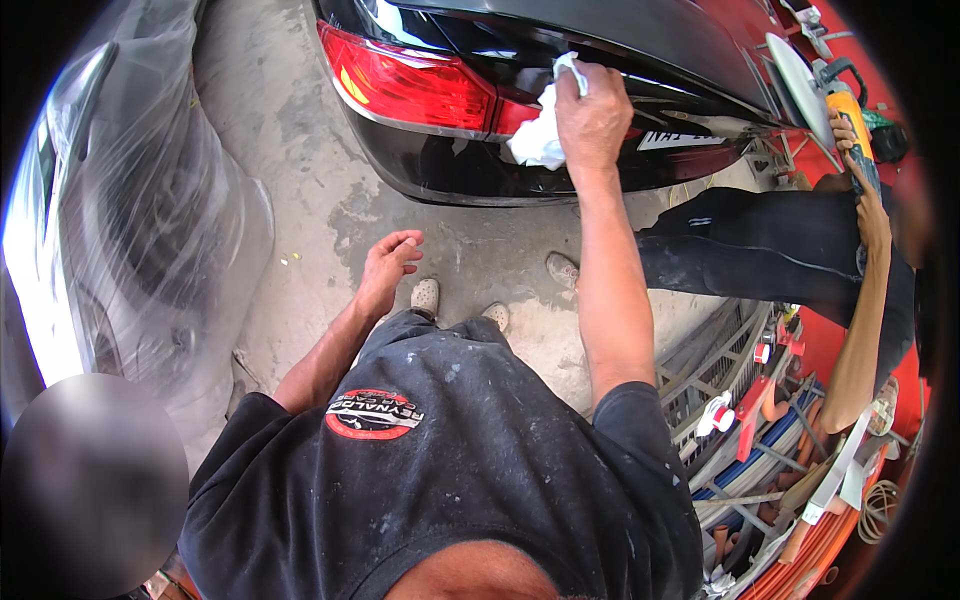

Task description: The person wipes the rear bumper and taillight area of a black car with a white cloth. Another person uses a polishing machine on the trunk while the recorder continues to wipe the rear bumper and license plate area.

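My right hand [597,118] is stretched forward, its fingers closed round a crumpled white cloth [541,132]. The cloth lies against the rear of a glossy black car [470,170], over the inner part of the red tail light [410,82]. A white licence plate [680,140] shows just right of my wrist. Lower down, my left hand [388,270] hangs in the air in front of my body, well short of the bumper. Its fingers are loosely bent and apart, with nothing in them.
On the left stands another car under clear plastic sheeting [150,190]. A co-worker at the right holds a yellow polisher [848,118] with a round white pad [797,88] near the black car. Metal racking [715,390] with rods and tools stands at my right, above stained concrete [270,110].
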Tool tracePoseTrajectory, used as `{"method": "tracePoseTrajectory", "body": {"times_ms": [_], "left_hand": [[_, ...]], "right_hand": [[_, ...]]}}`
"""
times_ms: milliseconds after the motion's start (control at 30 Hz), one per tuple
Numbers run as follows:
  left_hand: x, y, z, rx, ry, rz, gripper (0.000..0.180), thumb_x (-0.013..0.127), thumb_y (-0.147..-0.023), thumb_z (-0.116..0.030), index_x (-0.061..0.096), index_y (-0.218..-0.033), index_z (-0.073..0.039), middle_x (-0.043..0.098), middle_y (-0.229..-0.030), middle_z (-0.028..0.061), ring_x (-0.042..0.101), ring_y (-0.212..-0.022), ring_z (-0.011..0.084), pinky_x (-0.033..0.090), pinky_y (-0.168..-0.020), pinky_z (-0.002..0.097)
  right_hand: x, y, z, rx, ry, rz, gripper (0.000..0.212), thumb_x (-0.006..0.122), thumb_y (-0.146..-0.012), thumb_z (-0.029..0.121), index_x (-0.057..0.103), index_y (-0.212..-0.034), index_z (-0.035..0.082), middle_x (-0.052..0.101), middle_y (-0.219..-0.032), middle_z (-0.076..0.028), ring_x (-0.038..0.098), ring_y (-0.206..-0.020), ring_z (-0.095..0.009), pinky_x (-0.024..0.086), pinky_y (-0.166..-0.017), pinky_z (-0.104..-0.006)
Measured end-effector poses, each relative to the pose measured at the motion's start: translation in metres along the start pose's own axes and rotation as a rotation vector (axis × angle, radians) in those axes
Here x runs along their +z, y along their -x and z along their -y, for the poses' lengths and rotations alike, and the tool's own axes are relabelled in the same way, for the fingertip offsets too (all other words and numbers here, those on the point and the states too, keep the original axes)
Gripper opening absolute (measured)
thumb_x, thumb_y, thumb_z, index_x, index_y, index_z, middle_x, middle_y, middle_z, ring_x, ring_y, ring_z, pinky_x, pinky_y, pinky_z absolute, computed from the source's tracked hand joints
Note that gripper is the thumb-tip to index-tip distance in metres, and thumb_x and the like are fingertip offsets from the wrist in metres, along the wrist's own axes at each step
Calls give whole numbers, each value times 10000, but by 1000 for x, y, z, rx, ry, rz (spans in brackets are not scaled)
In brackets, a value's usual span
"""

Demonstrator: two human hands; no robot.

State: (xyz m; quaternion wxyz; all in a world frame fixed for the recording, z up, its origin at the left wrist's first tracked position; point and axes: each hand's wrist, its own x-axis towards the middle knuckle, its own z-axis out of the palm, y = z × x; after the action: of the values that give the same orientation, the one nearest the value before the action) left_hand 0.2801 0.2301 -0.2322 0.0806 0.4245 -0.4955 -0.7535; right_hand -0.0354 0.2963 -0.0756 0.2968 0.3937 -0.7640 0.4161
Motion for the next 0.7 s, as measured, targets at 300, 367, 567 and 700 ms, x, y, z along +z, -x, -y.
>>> {"method": "tracePoseTrajectory", "body": {"times_ms": [300,367,567,700], "left_hand": [[-25,-10,0,7,10,-5,298,594,-1015,-254,649,-1247,-76,660,-1241,45,615,-1058,165,483,-893,343],[-32,-12,1,12,15,-6,298,595,-1014,-253,649,-1247,-75,660,-1244,45,616,-1057,164,482,-894,341],[-28,-2,-31,106,32,45,277,579,-1012,-211,668,-1217,-47,673,-1185,28,623,-1026,144,487,-860,316],[-15,24,-89,263,18,185,275,570,-1021,-212,665,-1214,-40,683,-1187,50,628,-1055,161,480,-894,312]], "right_hand": [[20,8,8,20,53,-59,152,719,-831,137,719,-906,4,678,-861,-211,689,-788,-398,560,-731,-469],[11,-1,-1,7,44,-40,143,723,-829,125,699,-884,-5,658,-843,-212,674,-786,-399,550,-708,-489],[14,5,-1,41,170,-135,155,726,-817,110,700,-882,-29,666,-835,-200,674,-772,-393,543,-688,-476],[23,7,12,39,44,-55,150,728,-814,121,704,-907,6,670,-870,-180,666,-785,-376,541,-713,-473]]}}
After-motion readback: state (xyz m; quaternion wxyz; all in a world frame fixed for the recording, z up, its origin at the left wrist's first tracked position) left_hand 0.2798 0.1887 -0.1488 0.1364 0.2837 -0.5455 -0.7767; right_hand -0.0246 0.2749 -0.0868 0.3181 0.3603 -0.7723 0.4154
